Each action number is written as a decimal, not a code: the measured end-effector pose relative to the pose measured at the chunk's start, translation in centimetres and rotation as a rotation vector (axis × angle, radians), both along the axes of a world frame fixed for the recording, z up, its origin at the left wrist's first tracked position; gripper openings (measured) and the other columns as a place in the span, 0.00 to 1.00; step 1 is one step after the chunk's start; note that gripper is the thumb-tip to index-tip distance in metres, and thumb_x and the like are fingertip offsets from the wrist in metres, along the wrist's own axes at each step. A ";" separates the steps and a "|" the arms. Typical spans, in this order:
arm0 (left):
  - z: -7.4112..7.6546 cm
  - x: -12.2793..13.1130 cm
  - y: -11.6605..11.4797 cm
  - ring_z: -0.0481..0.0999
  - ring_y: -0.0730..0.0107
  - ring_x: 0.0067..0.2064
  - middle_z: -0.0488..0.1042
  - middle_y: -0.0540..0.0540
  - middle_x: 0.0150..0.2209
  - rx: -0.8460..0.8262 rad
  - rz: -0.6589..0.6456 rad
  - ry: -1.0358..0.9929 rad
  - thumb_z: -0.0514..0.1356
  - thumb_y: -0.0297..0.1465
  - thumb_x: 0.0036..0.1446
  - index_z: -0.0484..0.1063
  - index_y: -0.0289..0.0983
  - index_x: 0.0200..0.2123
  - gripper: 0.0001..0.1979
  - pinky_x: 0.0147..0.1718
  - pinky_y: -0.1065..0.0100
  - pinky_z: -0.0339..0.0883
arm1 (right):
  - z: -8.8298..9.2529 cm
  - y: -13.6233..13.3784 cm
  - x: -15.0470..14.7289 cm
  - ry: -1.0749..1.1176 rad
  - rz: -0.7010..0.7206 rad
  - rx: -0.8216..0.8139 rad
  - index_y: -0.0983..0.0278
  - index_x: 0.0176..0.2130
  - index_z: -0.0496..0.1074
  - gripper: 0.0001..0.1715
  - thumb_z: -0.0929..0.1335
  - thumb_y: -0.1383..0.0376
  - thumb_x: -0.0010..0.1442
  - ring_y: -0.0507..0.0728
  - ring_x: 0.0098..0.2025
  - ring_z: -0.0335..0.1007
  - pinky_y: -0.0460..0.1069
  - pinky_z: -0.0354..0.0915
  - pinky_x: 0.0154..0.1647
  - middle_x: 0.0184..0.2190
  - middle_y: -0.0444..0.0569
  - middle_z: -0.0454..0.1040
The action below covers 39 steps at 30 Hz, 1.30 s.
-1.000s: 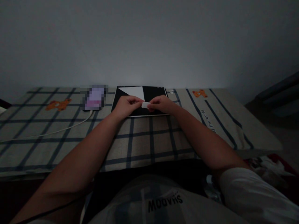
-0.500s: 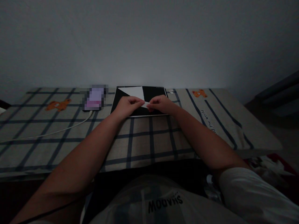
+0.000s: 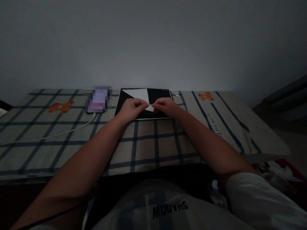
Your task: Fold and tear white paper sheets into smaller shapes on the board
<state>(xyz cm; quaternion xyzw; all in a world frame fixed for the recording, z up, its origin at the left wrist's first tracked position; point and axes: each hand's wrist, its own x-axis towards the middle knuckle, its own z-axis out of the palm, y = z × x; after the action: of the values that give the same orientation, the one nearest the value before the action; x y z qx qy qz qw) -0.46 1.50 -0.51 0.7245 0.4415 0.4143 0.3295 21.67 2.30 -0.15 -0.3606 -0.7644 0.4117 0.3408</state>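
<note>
Over a black board with a white triangular area (image 3: 157,95), my two hands meet near the middle. A small white piece of paper (image 3: 150,108) spans the gap between their fingertips. My left hand (image 3: 132,109) pinches its left end with thumb and forefinger. At the right end, the fingers of my right hand (image 3: 166,106) are closed on the same piece. The hands partly cover the board, and the ends of the paper are hidden by the fingertips.
A phone (image 3: 98,99) with a white cable (image 3: 72,130) lies left of the board on the checked tablecloth (image 3: 145,148). Small white scraps (image 3: 177,94) are just right of the board. A wall rises behind the table. Below right is a bottle with a white cap (image 3: 216,184).
The fingertips have shifted slightly, and the white paper between them shows at a different angle, with more of it below the fingers. Both hands keep their grip.
</note>
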 end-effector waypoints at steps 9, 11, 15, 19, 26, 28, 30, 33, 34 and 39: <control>0.4 0.0 -0.3 0.75 0.68 0.32 0.80 0.44 0.30 -0.001 -0.002 -0.033 0.67 0.45 0.54 0.81 0.34 0.34 0.18 0.33 0.67 0.66 | -0.7 0.1 -0.5 0.056 -0.011 0.082 0.64 0.33 0.73 0.19 0.69 0.50 0.62 0.53 0.33 0.73 0.49 0.69 0.37 0.28 0.45 0.76; 0.4 0.2 -0.4 0.76 0.67 0.33 0.81 0.44 0.31 0.010 0.014 -0.038 0.67 0.44 0.54 0.81 0.34 0.34 0.17 0.34 0.66 0.67 | -0.8 0.1 -0.7 0.113 -0.007 0.014 0.63 0.35 0.73 0.19 0.71 0.50 0.59 0.54 0.33 0.74 0.49 0.70 0.37 0.29 0.45 0.76; 0.1 0.5 -0.4 0.78 0.65 0.36 0.82 0.44 0.34 0.028 0.057 -0.063 0.68 0.45 0.54 0.83 0.36 0.35 0.17 0.37 0.65 0.70 | -0.8 0.1 -0.9 0.172 -0.071 -0.019 0.63 0.34 0.73 0.20 0.74 0.50 0.55 0.54 0.31 0.75 0.49 0.71 0.35 0.30 0.45 0.76; -0.1 0.5 -0.2 0.78 0.65 0.37 0.83 0.44 0.35 -0.015 0.049 -0.092 0.69 0.44 0.52 0.83 0.36 0.37 0.17 0.37 0.65 0.70 | -0.5 0.1 -0.8 0.161 -0.125 0.012 0.64 0.33 0.74 0.20 0.75 0.50 0.55 0.53 0.30 0.75 0.48 0.70 0.32 0.28 0.46 0.78; 0.0 0.2 0.2 0.74 0.70 0.30 0.80 0.47 0.30 -0.009 0.050 -0.046 0.68 0.40 0.52 0.81 0.35 0.33 0.13 0.31 0.68 0.65 | -0.8 0.8 -0.2 0.212 -0.043 -0.075 0.65 0.37 0.79 0.22 0.76 0.50 0.53 0.53 0.32 0.76 0.49 0.72 0.37 0.29 0.47 0.80; -0.2 0.3 0.2 0.74 0.70 0.31 0.80 0.47 0.29 -0.005 0.068 -0.059 0.68 0.40 0.52 0.81 0.35 0.32 0.13 0.32 0.68 0.65 | -0.9 1.0 -0.1 0.226 -0.046 -0.077 0.66 0.39 0.79 0.21 0.76 0.52 0.54 0.53 0.32 0.76 0.49 0.72 0.38 0.29 0.48 0.80; -0.3 0.6 0.1 0.75 0.68 0.32 0.80 0.46 0.31 -0.015 0.074 -0.067 0.67 0.41 0.53 0.81 0.35 0.33 0.13 0.33 0.67 0.66 | -0.9 1.0 -0.1 0.225 -0.067 -0.078 0.67 0.38 0.79 0.19 0.76 0.54 0.54 0.52 0.31 0.75 0.48 0.72 0.37 0.28 0.47 0.80; -0.4 0.7 0.0 0.77 0.66 0.35 0.81 0.44 0.35 0.011 0.080 -0.044 0.66 0.42 0.55 0.81 0.35 0.40 0.17 0.36 0.66 0.69 | -0.5 1.2 0.1 0.218 -0.112 -0.129 0.67 0.38 0.79 0.14 0.76 0.59 0.55 0.52 0.30 0.75 0.48 0.73 0.36 0.27 0.47 0.79; -0.4 0.7 0.0 0.77 0.65 0.36 0.81 0.44 0.37 0.046 0.081 -0.014 0.65 0.42 0.57 0.80 0.35 0.45 0.19 0.37 0.65 0.70 | -0.4 1.5 0.3 0.226 -0.149 -0.153 0.67 0.38 0.78 0.12 0.76 0.62 0.55 0.52 0.30 0.75 0.48 0.73 0.36 0.28 0.47 0.79; -0.1 -0.2 0.4 0.76 0.56 0.51 0.79 0.40 0.49 0.318 -0.037 0.344 0.62 0.39 0.60 0.77 0.36 0.53 0.20 0.55 0.54 0.68 | 0.0 3.9 3.9 0.311 -0.559 -0.163 0.67 0.37 0.77 0.05 0.72 0.69 0.58 0.51 0.28 0.76 0.47 0.73 0.34 0.29 0.48 0.79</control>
<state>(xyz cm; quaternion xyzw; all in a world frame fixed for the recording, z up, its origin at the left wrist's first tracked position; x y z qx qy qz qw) -0.70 1.88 -0.61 0.8353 0.4069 0.3428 0.1387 25.59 6.17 -0.17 -0.5153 -0.5391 0.4121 0.5234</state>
